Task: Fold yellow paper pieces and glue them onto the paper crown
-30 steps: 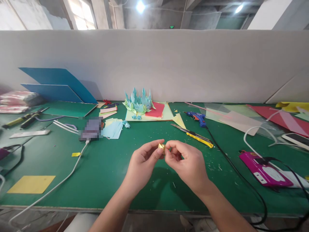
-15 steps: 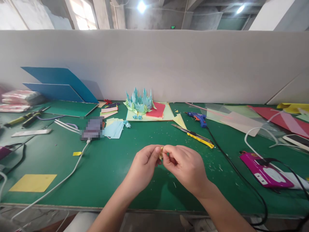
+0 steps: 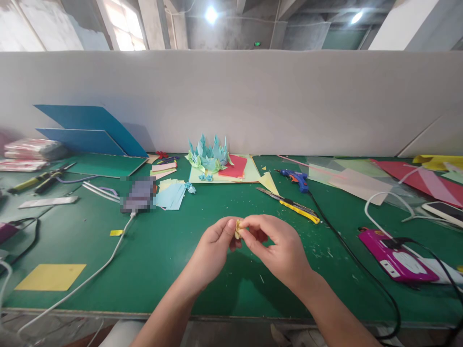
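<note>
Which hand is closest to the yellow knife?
Right. The right hand is just on the person's side of the knife. The left hand is farther off, to the knife's left, across the yellow piece both hands pinch.

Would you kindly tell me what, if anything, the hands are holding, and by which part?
A small yellow paper piece: the left hand and right hand pinch it from opposite sides.

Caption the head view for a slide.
Left hand and right hand pinch a small yellow piece above a green table.
</note>
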Tool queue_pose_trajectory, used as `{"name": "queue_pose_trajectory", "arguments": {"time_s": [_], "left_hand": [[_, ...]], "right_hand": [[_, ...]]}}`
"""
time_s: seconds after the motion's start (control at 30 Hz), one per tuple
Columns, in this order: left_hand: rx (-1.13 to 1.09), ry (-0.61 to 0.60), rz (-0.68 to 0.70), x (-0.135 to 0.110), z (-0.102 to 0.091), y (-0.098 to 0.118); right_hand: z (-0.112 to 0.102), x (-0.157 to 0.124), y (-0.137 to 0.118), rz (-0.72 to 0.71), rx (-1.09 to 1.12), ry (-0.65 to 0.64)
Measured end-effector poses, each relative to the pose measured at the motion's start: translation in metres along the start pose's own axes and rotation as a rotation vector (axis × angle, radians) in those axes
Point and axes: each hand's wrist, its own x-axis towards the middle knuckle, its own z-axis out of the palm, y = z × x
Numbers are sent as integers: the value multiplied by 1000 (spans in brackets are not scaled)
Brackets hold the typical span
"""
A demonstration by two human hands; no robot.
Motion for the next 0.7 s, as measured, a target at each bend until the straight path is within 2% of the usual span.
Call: {"name": "queue_pose_trajectory", "arguments": {"time_s": [0.1, 0.33, 0.5, 0.57, 0.7], "left_hand": [[-138, 33, -28, -2, -2, 5], [-169, 40, -23, -4, -8, 12], [-193, 59, -51, -3, -12, 11], [-272, 89, -83, -2, -14, 10], [-356, 232, -123, 1, -22, 6]], "right_hand": [[0, 1, 1, 84, 159, 55], [6, -2, -5, 55, 118, 29], [11, 9, -4, 92, 160, 16], [14, 17, -1, 109, 215, -1], [26, 34, 15, 162, 302, -12]]}}
